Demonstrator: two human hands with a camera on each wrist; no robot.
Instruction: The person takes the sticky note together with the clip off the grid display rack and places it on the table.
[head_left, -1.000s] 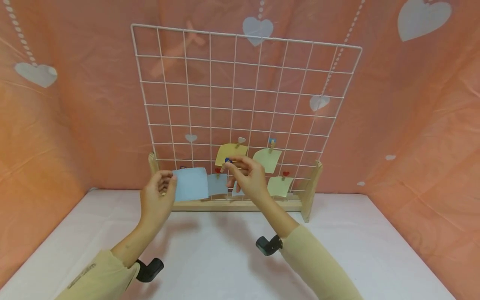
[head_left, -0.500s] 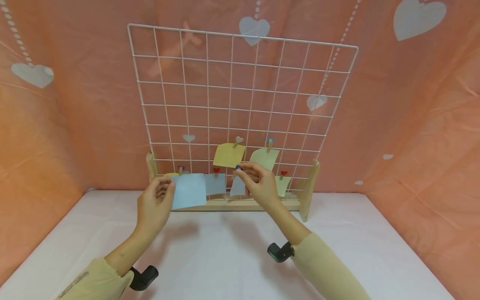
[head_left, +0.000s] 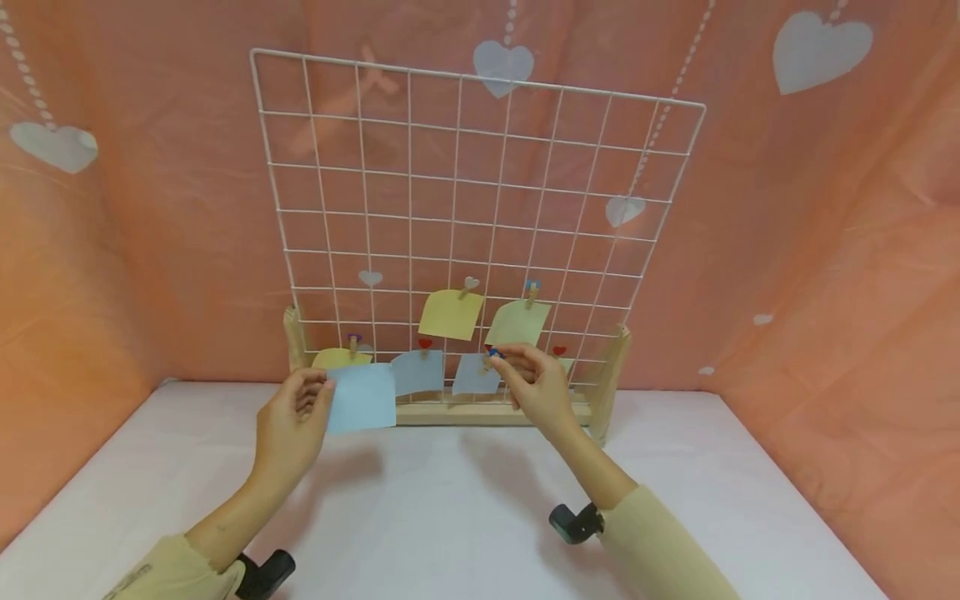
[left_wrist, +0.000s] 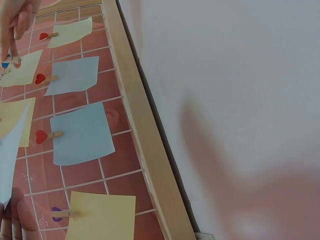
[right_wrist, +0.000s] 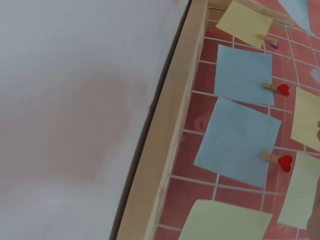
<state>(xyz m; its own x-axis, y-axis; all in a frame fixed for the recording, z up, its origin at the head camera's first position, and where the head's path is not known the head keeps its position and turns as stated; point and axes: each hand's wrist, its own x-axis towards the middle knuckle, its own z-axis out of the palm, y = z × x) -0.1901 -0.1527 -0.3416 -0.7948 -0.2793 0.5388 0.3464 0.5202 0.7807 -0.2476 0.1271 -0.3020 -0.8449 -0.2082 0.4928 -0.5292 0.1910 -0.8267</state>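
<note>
Pinched between thumb and fingers of the left hand (head_left: 288, 417), a loose blue note (head_left: 362, 397) hung in front of the white wire grid (head_left: 480, 208), low at its left side. Right hand (head_left: 542, 387) gripped what looked like a small blue-tipped clip (head_left: 493, 353) at the bottom row, beside a clipped blue note (head_left: 475, 375); the peg itself was too small to make out clearly.

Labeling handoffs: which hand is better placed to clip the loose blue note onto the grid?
Right. The right hand already pinches a blue-tipped clip at the wire grid's bottom row. The left hand is occupied holding the loose blue note, apart from the grid.
</note>
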